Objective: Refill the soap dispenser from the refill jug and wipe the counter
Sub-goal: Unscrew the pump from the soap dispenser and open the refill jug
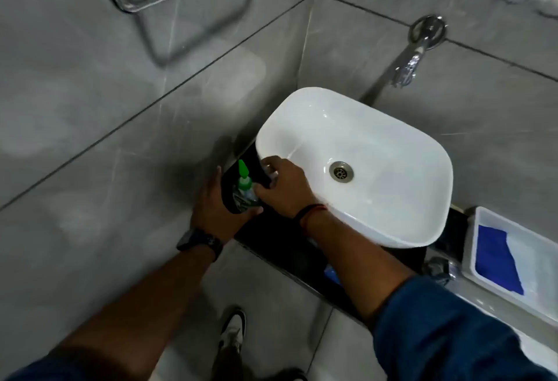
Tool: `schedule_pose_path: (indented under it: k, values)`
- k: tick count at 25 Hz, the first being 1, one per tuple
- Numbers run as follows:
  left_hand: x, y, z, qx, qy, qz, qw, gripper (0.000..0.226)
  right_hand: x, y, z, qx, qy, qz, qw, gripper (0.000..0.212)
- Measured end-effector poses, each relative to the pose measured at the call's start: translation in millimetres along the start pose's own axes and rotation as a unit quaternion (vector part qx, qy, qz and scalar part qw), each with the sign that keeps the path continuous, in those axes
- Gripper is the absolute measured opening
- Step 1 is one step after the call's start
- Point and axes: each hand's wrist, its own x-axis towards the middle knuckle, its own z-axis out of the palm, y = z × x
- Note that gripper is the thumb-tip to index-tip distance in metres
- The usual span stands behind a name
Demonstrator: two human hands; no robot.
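Here, left hand [216, 211] wraps green-nozzled bottle [245, 192] on black counter [271, 247] beside basin [362, 145], probably steadying it; right hand [283, 189] pinches something small at bottle's top, contents unclear. Blue cloth [495, 260] waits in tray [543, 260].

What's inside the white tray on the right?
A blue cloth lies in the tray, covering its left part; the rest looks bare white. Whatever is under the cloth is hidden, and the frame cuts off the tray's far side.

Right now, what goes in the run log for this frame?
stage: handling bottle | left hand: on green-capped bottle | right hand: on bottle | basin: empty | counter: unwiped
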Motion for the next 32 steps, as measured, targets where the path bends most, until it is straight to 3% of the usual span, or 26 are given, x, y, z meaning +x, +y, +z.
schedule_pose_path:
  k: [4, 6, 7, 10, 13, 16, 19, 21, 24, 29, 32]
  values:
    - [18.7, -6.1, 29.7, 0.09, -0.039, 0.024, 0.995, 0.076, 9.9, 3.3, 35.0, -0.014, -0.004, 0.038, 0.999, 0.04]
    - [25.3, -6.7, 38.3, 0.061, -0.017, -0.025, 0.998, 0.051, 17.7, 6.3, 45.6, -0.007, 0.002, 0.05, 0.999, 0.035]
    - [26.4, -7.4, 41.6, 0.053, -0.008, -0.011, 0.999, 0.038, 21.6, 8.4, 49.4, -0.004, 0.003, 0.053, 0.999, 0.034]
    - [27.4, -10.6, 49.7, 0.074, 0.008, 0.025, 0.997, 0.021, 26.3, 12.9, 55.7, -0.018, 0.002, 0.048, 0.999, 0.033]
    - [33.4, -15.2, 51.6, 0.089, 0.007, 0.008, 0.996, 0.02, 31.6, 15.6, 53.7, -0.023, -0.021, 0.013, 0.999, 0.025]
    - [34.4, -24.9, 58.5, 0.16, -0.039, 0.067, 0.984, 0.027, 33.9, 15.3, 48.8, -0.032, -0.059, -0.039, 0.997, 0.018]
    - [31.7, -26.1, 51.9, 0.028, -0.011, -0.029, 0.999, 0.049, 35.6, 17.4, 40.9, -0.013, -0.08, -0.091, 0.993, 0.013]
    - [28.9, -24.5, 50.7, -0.031, 0.023, -0.063, 0.997, 0.063, 36.4, 17.8, 38.9, -0.004, -0.081, -0.091, 0.993, 0.023]
    - [27.5, -22.1, 50.1, -0.034, 0.024, -0.057, 0.998, 0.065, 32.3, 15.8, 44.4, 0.016, -0.024, -0.03, 0.999, 0.052]
    - [28.4, -24.0, 50.7, -0.002, 0.028, -0.057, 0.998, 0.051, 13.7, 19.2, 50.6, 0.132, 0.016, -0.024, 0.991, 0.066]
    - [27.5, -23.9, 51.7, -0.008, 0.036, -0.056, 0.998, 0.05, 9.8, 21.4, 52.8, 0.143, 0.05, 0.01, 0.988, 0.066]
